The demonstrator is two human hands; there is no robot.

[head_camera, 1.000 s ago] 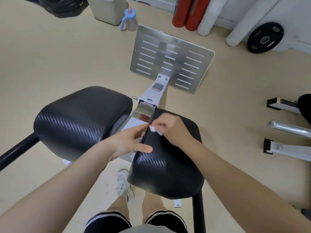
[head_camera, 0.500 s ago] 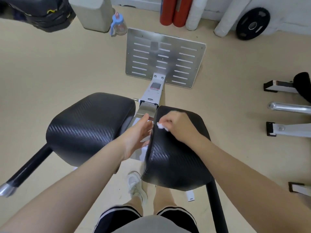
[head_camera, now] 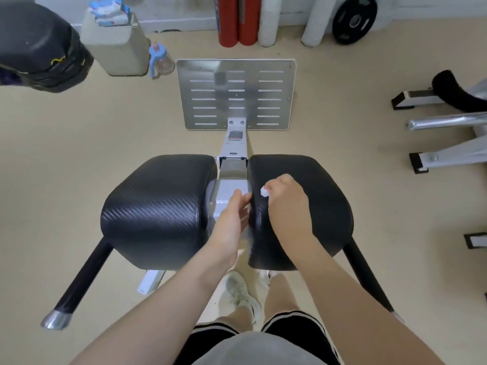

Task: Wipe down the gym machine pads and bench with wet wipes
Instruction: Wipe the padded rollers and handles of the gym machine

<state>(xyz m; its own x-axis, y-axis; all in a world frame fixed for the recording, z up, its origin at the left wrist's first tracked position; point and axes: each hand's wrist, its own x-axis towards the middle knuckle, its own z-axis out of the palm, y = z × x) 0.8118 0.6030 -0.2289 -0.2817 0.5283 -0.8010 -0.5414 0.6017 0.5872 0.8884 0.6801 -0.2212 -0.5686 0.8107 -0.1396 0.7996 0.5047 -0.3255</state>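
Two black textured pads sit side by side on a gym machine, the left pad and the right pad. My right hand lies on the inner top edge of the right pad and pinches a small crumpled white wet wipe. My left hand reaches into the gap between the pads with fingers extended, over the white metal frame. It holds nothing.
A slotted steel footplate lies ahead on the beige floor. Black handle bars stick out below both pads. A pack of wipes rests on a grey bin, with a small bottle beside it. Another machine's frame stands at right.
The view has swung so both pads are now level and centred. My left hand lifted off the right pad's edge into the gap. My right hand still holds the wipe at the inner edge.
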